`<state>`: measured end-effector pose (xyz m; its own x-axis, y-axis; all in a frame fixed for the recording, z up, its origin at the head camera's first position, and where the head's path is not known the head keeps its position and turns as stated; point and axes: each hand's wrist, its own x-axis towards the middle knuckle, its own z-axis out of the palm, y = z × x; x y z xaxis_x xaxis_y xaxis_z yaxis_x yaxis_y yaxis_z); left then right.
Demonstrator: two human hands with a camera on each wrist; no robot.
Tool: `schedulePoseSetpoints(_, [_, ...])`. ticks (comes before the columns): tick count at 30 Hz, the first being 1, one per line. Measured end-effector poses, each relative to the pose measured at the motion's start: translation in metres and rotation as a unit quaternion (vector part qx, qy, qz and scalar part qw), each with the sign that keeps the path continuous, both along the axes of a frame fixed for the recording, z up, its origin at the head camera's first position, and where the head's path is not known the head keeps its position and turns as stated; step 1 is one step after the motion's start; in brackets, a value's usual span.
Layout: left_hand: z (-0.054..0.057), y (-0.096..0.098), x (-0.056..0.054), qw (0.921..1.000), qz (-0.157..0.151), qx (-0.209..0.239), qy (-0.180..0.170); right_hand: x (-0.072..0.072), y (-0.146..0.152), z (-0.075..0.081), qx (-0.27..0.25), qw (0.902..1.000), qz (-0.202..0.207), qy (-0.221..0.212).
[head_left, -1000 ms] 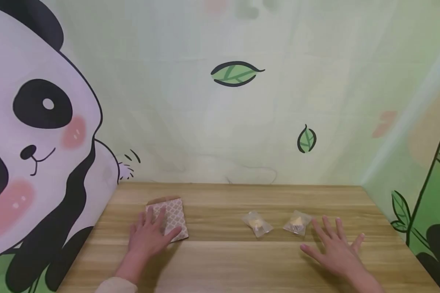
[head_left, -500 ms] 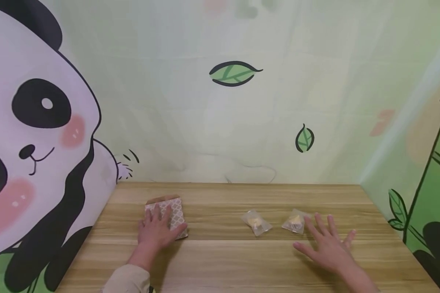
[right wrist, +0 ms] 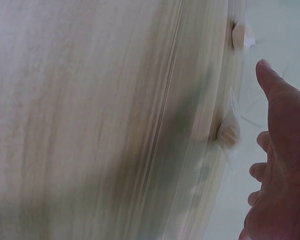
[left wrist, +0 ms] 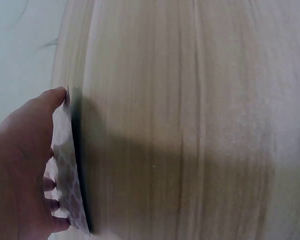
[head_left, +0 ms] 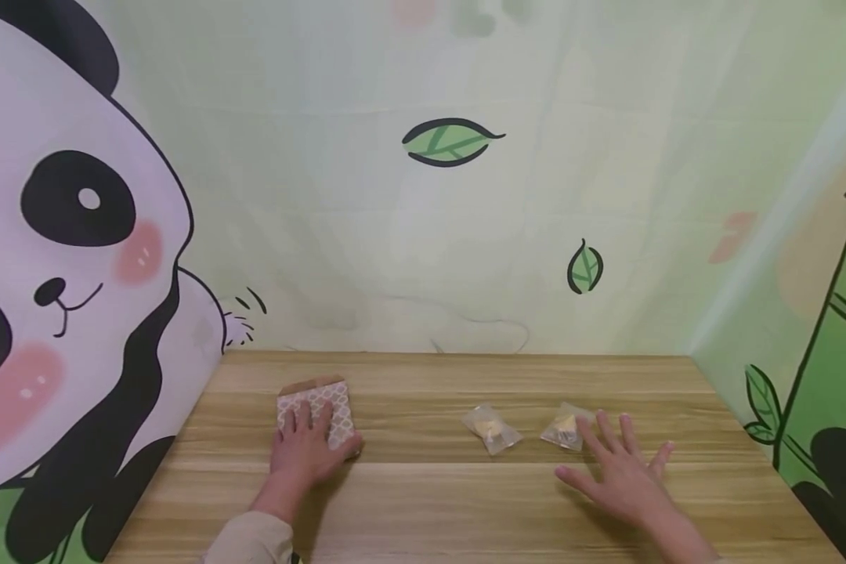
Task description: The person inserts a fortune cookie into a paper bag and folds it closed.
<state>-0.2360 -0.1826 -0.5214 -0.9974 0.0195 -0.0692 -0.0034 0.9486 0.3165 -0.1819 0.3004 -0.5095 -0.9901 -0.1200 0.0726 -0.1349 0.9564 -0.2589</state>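
Note:
A flat brown-and-white patterned pouch [head_left: 338,419] lies at the left of the wooden table in the head view. My left hand [head_left: 303,450] rests over it, fingers spread on its face and thumb at its right edge. In the left wrist view, the thumb reaches one corner of the pouch [left wrist: 67,165]. Two small clear-wrapped packets with pale contents lie right of centre: the left packet [head_left: 491,428] and the right packet [head_left: 565,427]. My right hand [head_left: 620,474] hovers with fingers spread beside the right packet, holding nothing; its thumb points left.
The wooden table [head_left: 430,509] ends at the back against a pale green cloth [head_left: 338,196] printed with leaves. A large panda print [head_left: 77,313] covers the left side, with green bamboo print at right.
My left hand has shifted right and settled over the pouch, its thumb now at the right edge. My right hand has drifted left, closer to the right packet. Pouch and packets stay put.

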Motion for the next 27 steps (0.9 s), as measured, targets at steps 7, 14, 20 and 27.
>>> schedulePoseSetpoints(7, [-0.008,0.001,0.001,0.9996,-0.017,-0.007,0.020,0.000,-0.008,-0.002,-0.003,1.0000,0.006,-0.004])
schedulePoseSetpoints(14, [-0.011,0.015,0.003,0.9975,-0.063,-0.010,0.033,0.000,-0.014,-0.002,-0.009,0.9998,0.014,-0.005])
schedulePoseSetpoints(20, [-0.011,0.025,0.007,0.9933,-0.106,-0.032,0.033,-0.002,-0.020,-0.004,0.004,0.9998,0.017,0.002])
schedulePoseSetpoints(27, [-0.011,0.031,0.009,0.9819,-0.182,-0.031,0.040,-0.003,-0.027,-0.004,0.006,0.9994,0.030,0.016])
